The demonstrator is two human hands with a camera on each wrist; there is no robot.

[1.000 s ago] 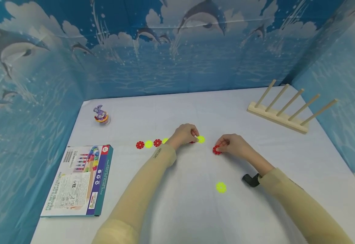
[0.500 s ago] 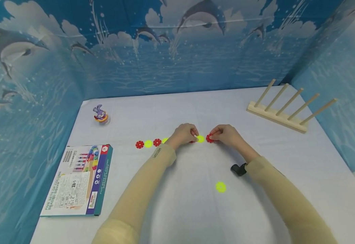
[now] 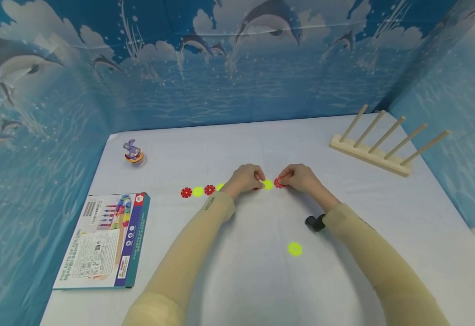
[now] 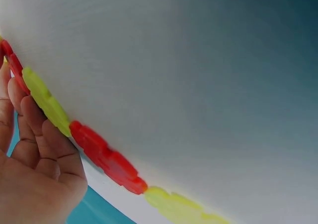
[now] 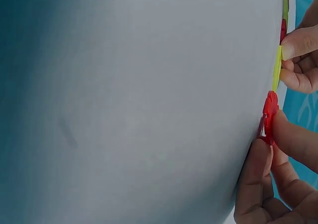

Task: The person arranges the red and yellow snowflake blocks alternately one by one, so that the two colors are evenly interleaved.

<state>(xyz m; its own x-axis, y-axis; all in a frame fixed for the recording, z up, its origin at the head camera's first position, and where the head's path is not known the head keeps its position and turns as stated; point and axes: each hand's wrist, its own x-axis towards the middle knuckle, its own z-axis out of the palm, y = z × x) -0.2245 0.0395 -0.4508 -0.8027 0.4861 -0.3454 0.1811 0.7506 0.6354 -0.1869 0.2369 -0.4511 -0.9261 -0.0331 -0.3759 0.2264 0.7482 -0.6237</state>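
Observation:
A row of notched, flower-shaped plastic discs [image 3: 186,193], red alternating with yellow-green, runs across the white tabletop in the head view. My left hand [image 3: 243,179] covers part of the row and pinches the yellow-green disc [image 5: 277,67] at its right end. Between thumb and fingers of my right hand [image 3: 301,177] is a red disc [image 5: 270,107], tilted, its edge right at the end of that yellow-green one. In the left wrist view, red disc [image 4: 107,157] and yellow-green neighbours join edge to edge below the left fingers. One loose yellow-green disc [image 3: 295,249] lies nearer the front.
A wooden rack [image 3: 369,156] with several slanting pegs stands at the back right. On the left lies a flat printed box [image 3: 100,242], with a small purple rabbit figurine [image 3: 133,151] behind it. Dolphin-print curtains [image 3: 237,90] enclose the table [image 3: 237,290].
The right hand has carried the red disc left and slightly away from the body, up to the row's end. My left hand has kept its place and its pinch.

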